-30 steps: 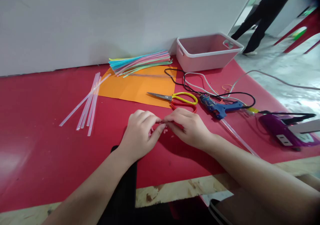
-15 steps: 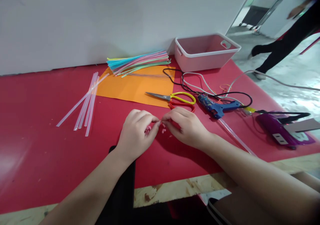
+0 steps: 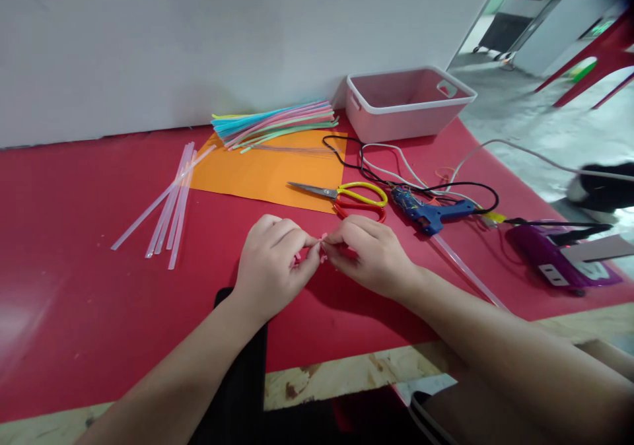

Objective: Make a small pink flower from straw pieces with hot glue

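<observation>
Over the red table, my left hand (image 3: 275, 263) and my right hand (image 3: 369, 253) meet at the fingertips. Both pinch a small pink piece (image 3: 323, 241) between thumb and forefinger; its shape is mostly hidden by the fingers. More pink bits show under the curled fingers of my left hand. Just beyond my right hand lie scissors (image 3: 321, 191) with one yellow and one red handle, their blades across the edge of an orange sheet (image 3: 257, 174).
Colourful pipe cleaners (image 3: 277, 125) lie at the back beside a pink basket (image 3: 401, 118). Clear glue sticks (image 3: 173, 207) are at left. A blue glue gun (image 3: 430, 214), tangled cables and a purple power strip (image 3: 559, 257) occupy the right. A black object (image 3: 242, 366) sits below my left wrist.
My fingertips have shifted slightly and now press together on the pink piece. The person walking at the right has moved nearer, leaving only a dark shoe at the right edge, and a red chair shows.
</observation>
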A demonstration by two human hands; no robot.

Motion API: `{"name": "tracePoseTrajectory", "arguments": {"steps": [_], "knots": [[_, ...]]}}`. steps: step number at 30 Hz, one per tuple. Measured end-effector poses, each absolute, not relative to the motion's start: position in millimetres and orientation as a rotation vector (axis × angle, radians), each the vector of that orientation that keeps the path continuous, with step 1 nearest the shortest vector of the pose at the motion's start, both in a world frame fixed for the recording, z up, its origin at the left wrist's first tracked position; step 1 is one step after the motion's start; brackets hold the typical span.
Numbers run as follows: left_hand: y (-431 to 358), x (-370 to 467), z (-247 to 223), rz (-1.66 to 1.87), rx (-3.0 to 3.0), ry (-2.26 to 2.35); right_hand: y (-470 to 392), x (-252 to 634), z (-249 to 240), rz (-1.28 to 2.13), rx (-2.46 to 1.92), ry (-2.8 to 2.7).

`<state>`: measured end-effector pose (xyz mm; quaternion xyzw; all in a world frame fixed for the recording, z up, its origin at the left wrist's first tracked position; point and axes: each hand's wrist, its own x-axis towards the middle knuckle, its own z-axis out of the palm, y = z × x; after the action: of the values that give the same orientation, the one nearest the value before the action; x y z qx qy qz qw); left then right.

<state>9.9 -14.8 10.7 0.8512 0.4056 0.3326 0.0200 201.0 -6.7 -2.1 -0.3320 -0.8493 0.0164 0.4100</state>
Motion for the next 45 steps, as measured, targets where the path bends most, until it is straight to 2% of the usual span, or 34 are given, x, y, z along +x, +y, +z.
{"name": "tracePoseTrajectory", "arguments": {"steps": [24,38,45], "knots": [[-19.5,13.8,9.6,1.064,2.562,1.377,-7.4,201.1,-0.6,0.124,-0.812,-2.096],[-20.3,15.0,11.2,1.067,2.580,1.392,-12.2,194.9,-0.9,0.039,-0.897,-2.049],[-21.8,15.0,10.5,1.055,2.578,1.422,-3.1,203.3,-3.2,0.140,-0.769,-2.148]]}}
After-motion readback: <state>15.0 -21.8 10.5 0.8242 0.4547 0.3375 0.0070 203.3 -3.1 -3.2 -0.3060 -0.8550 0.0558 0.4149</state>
